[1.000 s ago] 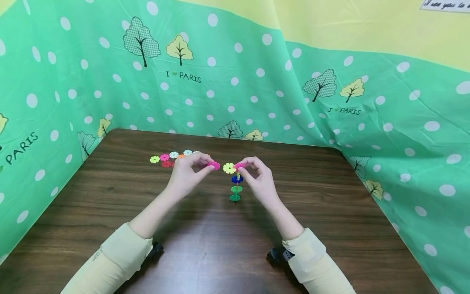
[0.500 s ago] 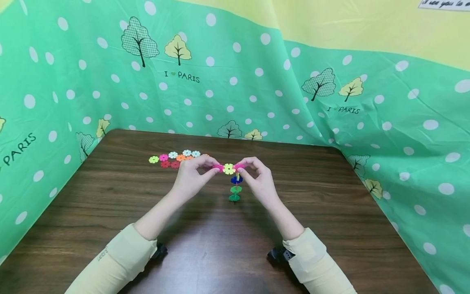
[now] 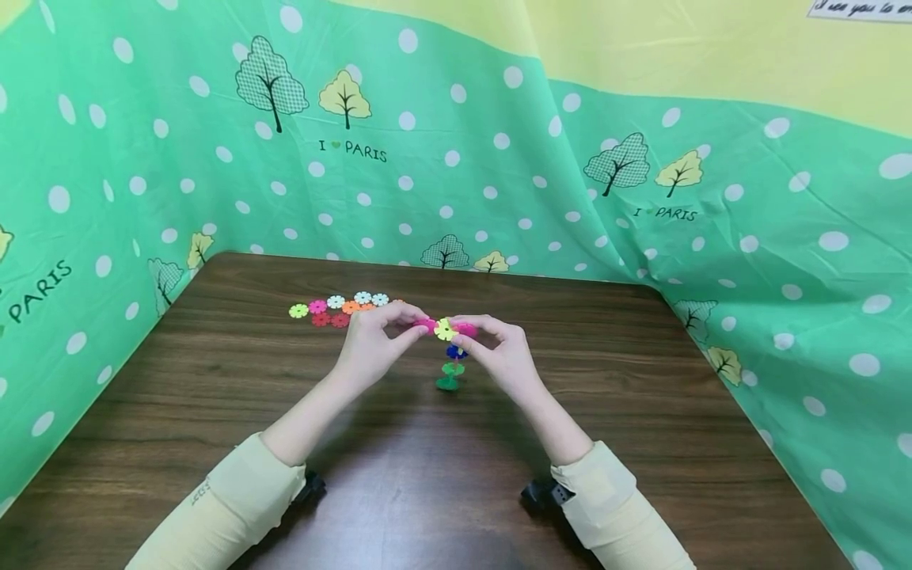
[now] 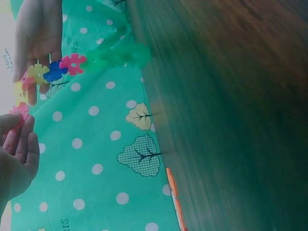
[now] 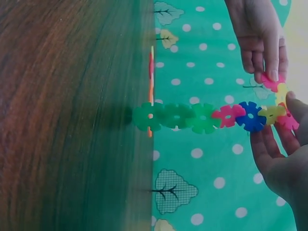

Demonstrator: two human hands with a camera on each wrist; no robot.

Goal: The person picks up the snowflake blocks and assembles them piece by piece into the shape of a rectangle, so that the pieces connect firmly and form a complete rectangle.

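Note:
In the head view my left hand (image 3: 372,340) pinches a pink snowflake disc (image 3: 425,325) between thumb and fingertips. That disc meets the edge of a yellow disc (image 3: 446,330). On the other side, my right hand (image 3: 507,354) grips another pink disc (image 3: 466,329) at the top of a chain of slotted discs. Below it the right wrist view shows a yellow disc (image 5: 272,115), a blue disc (image 5: 250,116), a pink disc (image 5: 228,116) and several green discs (image 5: 203,118) in line. The lowest green disc (image 3: 447,384) is close over the table.
Loose discs lie at the back left of the brown wooden table (image 3: 606,396), among them a lime disc (image 3: 298,311), a red disc (image 3: 321,320) and a white disc (image 3: 336,302). A green dotted cloth (image 3: 456,186) rises behind the table's far edge.
My left hand has brought its pink disc rightward against the yellow disc. The right fingers have shifted toward the yellow disc, which has turned, and the chain's lower end has swung slightly left.

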